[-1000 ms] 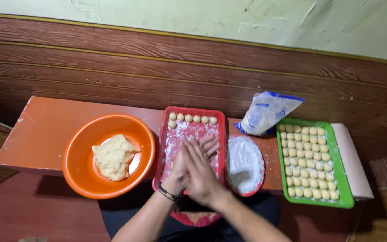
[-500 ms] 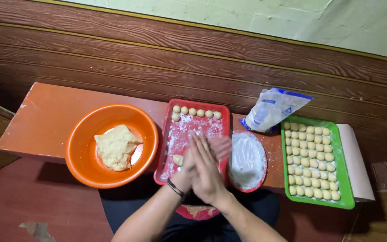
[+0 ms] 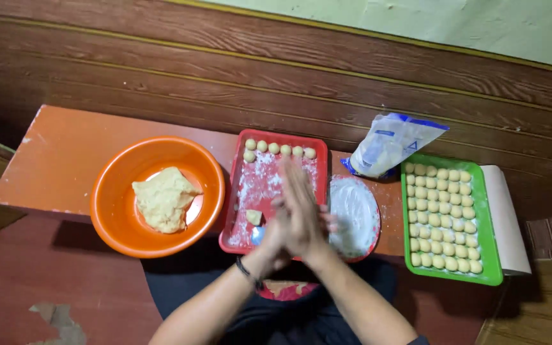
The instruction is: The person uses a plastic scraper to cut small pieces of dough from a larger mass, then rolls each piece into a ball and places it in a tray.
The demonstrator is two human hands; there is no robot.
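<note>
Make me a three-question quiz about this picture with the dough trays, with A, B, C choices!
1. Where is the lump of yellow dough?
A. round orange plastic bowl
B. green tray
C. floor

2. How many small dough balls sit in the red rectangular tray?
A. two
B. six
C. twenty

3. How are the left hand and right hand?
A. far apart
B. in the bowl
C. pressed together

Answers: 1 A, dough lies inside the bowl; 2 B, six along the far edge; 3 C, palms meet over the tray.

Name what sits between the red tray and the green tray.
In the head view, a flour-dusted plate lies between the red tray and green tray; a plastic bag sits behind.
</note>
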